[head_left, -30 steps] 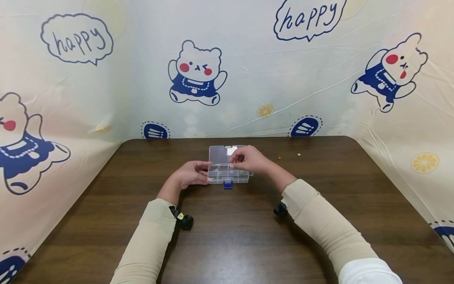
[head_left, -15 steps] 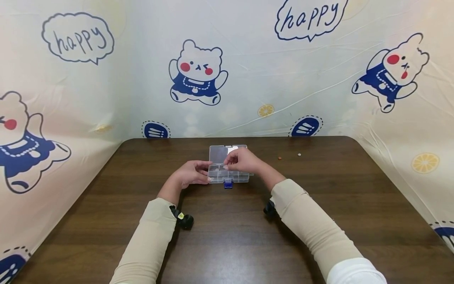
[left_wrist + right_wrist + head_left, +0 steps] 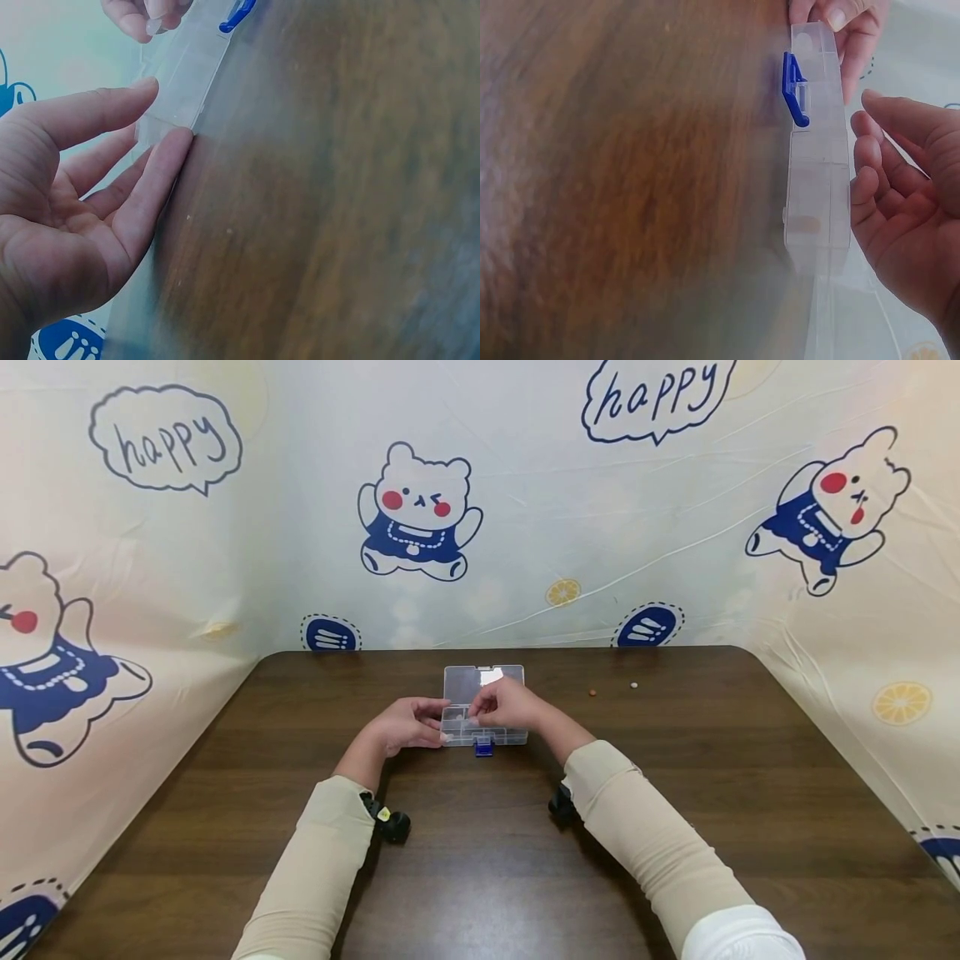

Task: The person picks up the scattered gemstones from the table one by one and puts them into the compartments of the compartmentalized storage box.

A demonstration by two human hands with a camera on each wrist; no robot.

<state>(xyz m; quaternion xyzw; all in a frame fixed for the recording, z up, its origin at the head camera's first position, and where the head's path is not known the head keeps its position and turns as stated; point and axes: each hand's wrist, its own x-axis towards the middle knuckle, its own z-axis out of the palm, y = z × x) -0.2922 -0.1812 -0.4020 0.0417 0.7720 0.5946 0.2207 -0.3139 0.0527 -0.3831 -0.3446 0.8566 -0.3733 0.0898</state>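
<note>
A clear plastic compartment box (image 3: 487,739) with a blue latch (image 3: 483,749) stands on the table, its lid (image 3: 459,683) raised at the back. My left hand (image 3: 408,724) grips the box's left end, the thumb at the front corner and fingers at the back. Over the compartments, my right hand (image 3: 510,702) pinches a small whitish piece (image 3: 154,27) between thumb and fingertip; its kind is too small to tell. In the right wrist view, a pale round piece and an orange-brown piece (image 3: 805,223) show through the box wall.
To the right of the box, a small orange-brown piece (image 3: 592,692) and a small white piece (image 3: 633,685) lie on the brown wooden table (image 3: 480,860). A printed cloth (image 3: 525,527) hangs behind the table and along its sides.
My right hand has moved left and slightly down over the box, from near its middle toward the left compartments. My left hand stays at the box's left end.
</note>
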